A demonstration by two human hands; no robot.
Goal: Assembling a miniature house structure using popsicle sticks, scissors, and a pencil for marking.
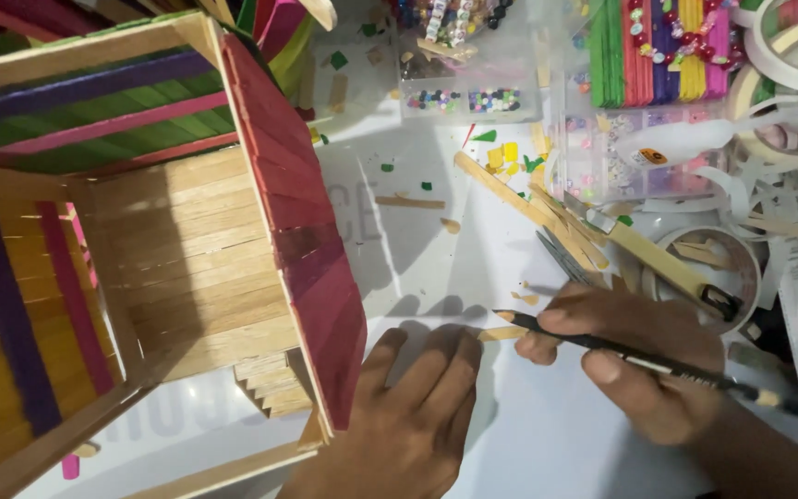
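Marking step: beside the craft-stick house (187,249), the left hand (413,420) presses flat on a plain stick (502,334). The right hand (634,360) pinches a black pencil (621,351), tip at the stick. The next move likely calls for a steady line.

Right hand (639,356) holds black pencil (621,349); left hand (413,416) presses wooden stick (501,334).

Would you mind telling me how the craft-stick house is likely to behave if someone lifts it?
The craft-stick house probably feels light for its size, being thin wooden sticks around hollow space. It looks fairly stiff but fragile at its joints. Its flat walls suggest it will not roll.
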